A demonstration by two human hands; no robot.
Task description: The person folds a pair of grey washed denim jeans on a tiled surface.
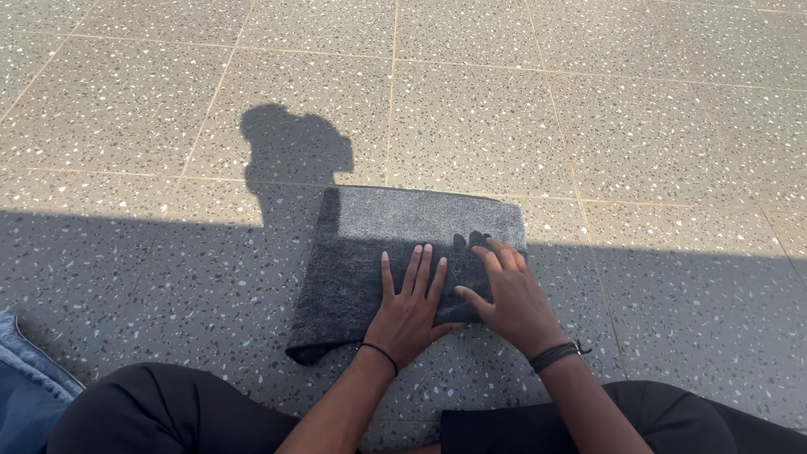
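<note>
Speckled floor tiles fill the whole view, pale in the sun at the far side and dark under a broad shadow nearer the person, whose head and shoulders cast a shape at left of middle. Black-clad legs frame the near edge, and a bit of blue denim cloth lies at the near left corner. At the centre, a grey towel lies folded into a rectangle, half in sun and half in shade. Both hands rest flat on its near right part. The left hand is open wide, fingers spread, pressing down; the right hand is open too, fingers lying along the right edge. This looks like smoothing a fold; another fold would call for lifting one edge.
</note>
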